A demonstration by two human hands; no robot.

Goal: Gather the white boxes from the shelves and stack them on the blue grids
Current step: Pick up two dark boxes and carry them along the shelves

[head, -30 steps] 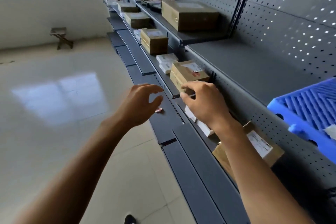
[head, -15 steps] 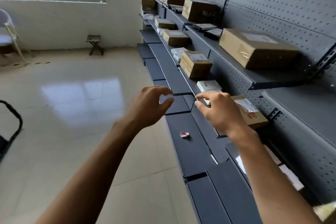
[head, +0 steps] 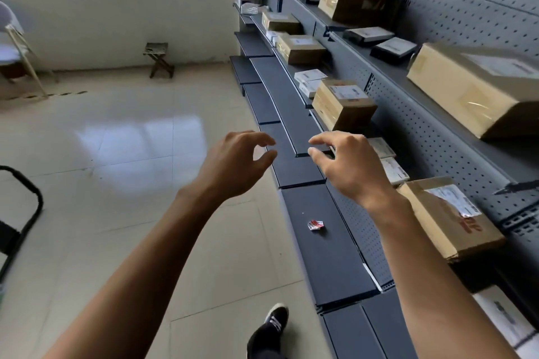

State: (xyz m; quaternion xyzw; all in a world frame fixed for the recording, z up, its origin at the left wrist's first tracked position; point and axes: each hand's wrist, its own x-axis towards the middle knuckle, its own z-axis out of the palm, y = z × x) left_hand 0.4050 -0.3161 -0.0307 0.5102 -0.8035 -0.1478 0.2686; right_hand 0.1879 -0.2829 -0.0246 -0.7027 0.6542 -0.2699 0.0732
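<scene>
- Head view: your left hand (head: 233, 165) hangs in mid-frame above the floor edge, fingers loosely curled toward the thumb, with nothing in it.
- Your right hand (head: 348, 166) is just at its 3 o'clock, fingers bent and spread, thumb pointing left, also holding nothing; it hovers over the dark lower shelf (head: 326, 242).
- The nearest white boxes (head: 392, 167) lie flat on the middle shelf at 3 o'clock from your right hand, partly hidden behind it; you cannot tell whether the fingers touch them.
- A second pair of white boxes (head: 309, 81) sits farther along the same shelf, at 12 o'clock from your right hand, just behind a taped brown carton (head: 342, 108).
- Another white box (head: 506, 319) shows at the 4 o'clock corner of the frame, low on the shelving.
- A brown carton with a torn label (head: 449, 218) stands at 4 o'clock from your right hand.
- A small crumpled red-and-white scrap (head: 316, 225) lies on the lower shelf between your forearms.
- The top shelf carries a large carton (head: 478, 87) at 2 o'clock and two flat dark boxes (head: 380, 42) beyond it.
- Your shoe (head: 275, 319) is on the tiled floor at 6 o'clock; a small folding stool (head: 159, 58) stands by the wall at 11 o'clock.
</scene>
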